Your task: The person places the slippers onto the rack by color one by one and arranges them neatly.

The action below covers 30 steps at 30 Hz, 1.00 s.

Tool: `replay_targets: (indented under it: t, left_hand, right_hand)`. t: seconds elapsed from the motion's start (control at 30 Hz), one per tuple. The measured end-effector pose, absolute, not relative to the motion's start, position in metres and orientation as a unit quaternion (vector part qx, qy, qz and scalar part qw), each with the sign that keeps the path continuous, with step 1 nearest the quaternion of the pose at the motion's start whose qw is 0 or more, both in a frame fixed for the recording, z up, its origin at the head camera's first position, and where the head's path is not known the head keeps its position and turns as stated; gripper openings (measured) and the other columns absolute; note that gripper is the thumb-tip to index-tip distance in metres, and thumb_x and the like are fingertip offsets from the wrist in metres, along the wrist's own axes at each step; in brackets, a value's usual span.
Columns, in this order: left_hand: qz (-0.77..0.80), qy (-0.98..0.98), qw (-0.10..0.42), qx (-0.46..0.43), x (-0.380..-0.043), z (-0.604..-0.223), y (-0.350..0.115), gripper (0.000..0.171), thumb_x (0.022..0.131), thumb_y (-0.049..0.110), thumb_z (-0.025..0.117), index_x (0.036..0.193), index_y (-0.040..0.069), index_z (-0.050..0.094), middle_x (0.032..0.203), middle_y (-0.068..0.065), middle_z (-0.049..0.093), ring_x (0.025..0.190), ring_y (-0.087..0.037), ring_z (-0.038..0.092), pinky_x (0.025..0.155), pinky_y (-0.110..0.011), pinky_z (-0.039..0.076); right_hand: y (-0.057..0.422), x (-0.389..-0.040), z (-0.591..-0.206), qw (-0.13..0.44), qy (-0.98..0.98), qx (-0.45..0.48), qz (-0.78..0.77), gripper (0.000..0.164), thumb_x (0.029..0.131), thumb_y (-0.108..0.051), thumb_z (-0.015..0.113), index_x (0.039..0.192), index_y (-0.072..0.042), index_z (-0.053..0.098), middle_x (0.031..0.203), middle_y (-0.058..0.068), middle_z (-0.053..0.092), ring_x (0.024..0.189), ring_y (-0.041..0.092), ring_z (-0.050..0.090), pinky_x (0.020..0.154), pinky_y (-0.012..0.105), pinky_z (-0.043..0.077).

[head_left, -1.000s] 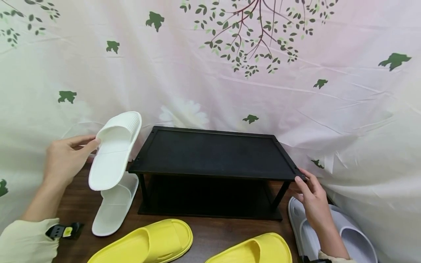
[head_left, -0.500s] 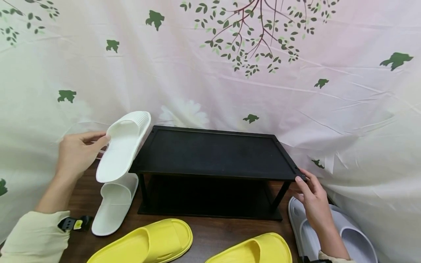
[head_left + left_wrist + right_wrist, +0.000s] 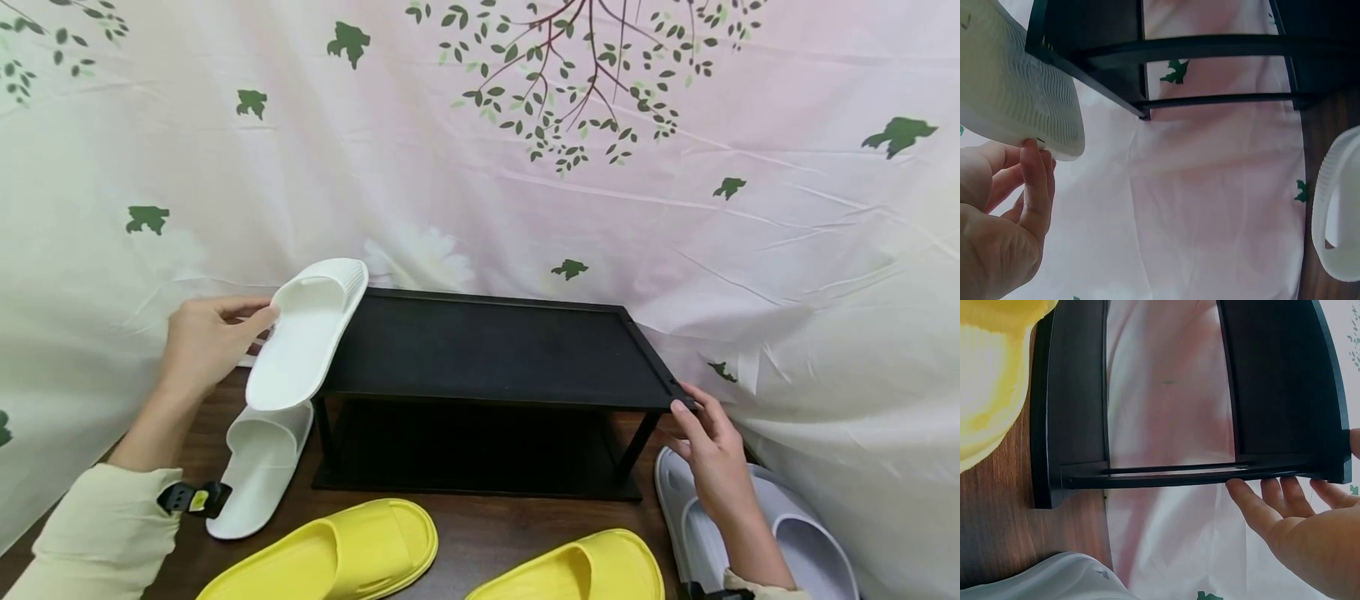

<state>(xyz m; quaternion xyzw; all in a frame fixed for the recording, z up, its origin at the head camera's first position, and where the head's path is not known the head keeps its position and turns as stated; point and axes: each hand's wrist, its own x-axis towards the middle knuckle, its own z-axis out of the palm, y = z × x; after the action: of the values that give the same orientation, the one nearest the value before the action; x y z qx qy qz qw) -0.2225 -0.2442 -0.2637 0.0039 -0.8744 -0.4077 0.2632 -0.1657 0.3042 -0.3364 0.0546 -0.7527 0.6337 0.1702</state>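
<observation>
My left hand (image 3: 213, 337) pinches a white slide slipper (image 3: 307, 333) by its side edge, thumb in front. The slipper is tilted, toe up, and overlaps the left end of the black two-tier shoe rack (image 3: 480, 350) in the head view. Its ridged sole (image 3: 1029, 87) faces the left wrist camera. A second white slipper (image 3: 258, 475) lies on the wooden surface below it. At the rack's front right corner, my right hand (image 3: 716, 462) grips the top shelf's edge, thumb on top. In the right wrist view its fingers (image 3: 1254, 506) lie against the rack's end.
Two yellow slippers (image 3: 375, 542) lie in front of the rack on the dark wood surface (image 3: 457, 525). Grey slippers (image 3: 810, 542) sit to the right, partly behind my right forearm. A pale curtain with leaf prints (image 3: 480, 208) hangs close behind the rack and along both sides.
My left hand has carried the white slipper rightward, from beside the rack to over its left end. The right hand stays at the rack's corner.
</observation>
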Motion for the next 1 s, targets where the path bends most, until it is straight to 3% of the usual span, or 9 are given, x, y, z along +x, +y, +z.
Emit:
replay_targets:
  t: [0.27, 1.0]
  left_hand:
    - [-0.418, -0.868, 0.267, -0.022, -0.231, -0.258, -0.230, 0.038, 0.088, 0.037, 0.063, 0.112, 0.008, 0.069, 0.099, -0.022, 0.069, 0.054, 0.000, 0.062, 0.051, -0.022, 0.054]
    - [-0.385, -0.888, 0.248, -0.036, -0.249, -0.257, -0.209, 0.027, 0.088, 0.024, 0.064, 0.106, 0.006, 0.071, 0.087, -0.020, 0.071, 0.056, -0.014, 0.066, 0.050, -0.023, 0.053]
  right_hand:
    - [0.304, -0.167, -0.336, 0.175, -0.751, 0.052, 0.634, 0.050, 0.098, -0.025, 0.049, 0.144, -0.013, 0.031, 0.118, -0.006, 0.046, 0.093, 0.010, 0.056, 0.077, 0.015, 0.053]
    - [0.303, -0.165, -0.333, 0.156, -0.758, 0.015, 0.633, 0.057, 0.097, -0.032, 0.050, 0.146, -0.012, 0.027, 0.113, -0.005, 0.047, 0.094, 0.008, 0.059, 0.077, 0.015, 0.053]
